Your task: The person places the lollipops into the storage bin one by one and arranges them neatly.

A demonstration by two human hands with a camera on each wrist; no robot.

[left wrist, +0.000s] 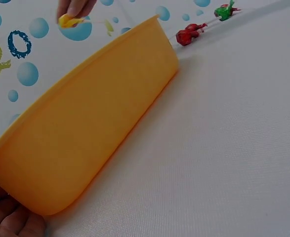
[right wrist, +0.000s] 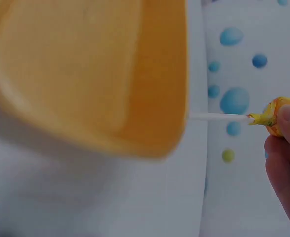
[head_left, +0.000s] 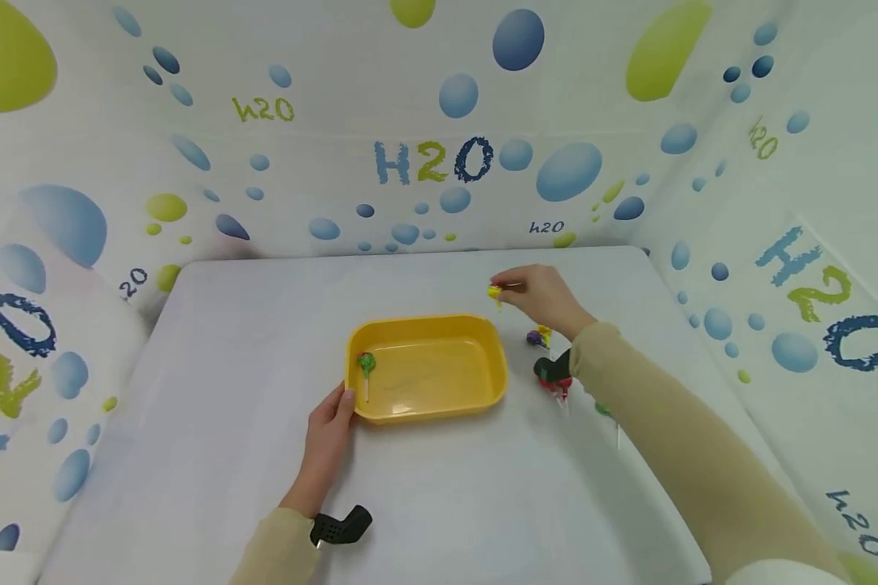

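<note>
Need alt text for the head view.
A right hand pinches a yellow-wrapped lollipop over a white table, near the far right corner of a yellow tray; the left hand holds the tray's left end. One green-wrapped lollipop lies inside; several more lollipops lie right of the tray.

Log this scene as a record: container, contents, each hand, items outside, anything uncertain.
container: yellow rounded-rectangular plastic tray on a white tabletop
contents: one green-wrapped round lollipop, at the left end
left hand: holds the tray's near-left corner
right hand: pinches a yellow-wrapped round lollipop by its head
outside, right side: purple-wrapped lollipop, second yellow-wrapped lollipop, red-wrapped lollipops, second green-wrapped lollipop
uncertain: red count; black wrist device partly hides them
</note>
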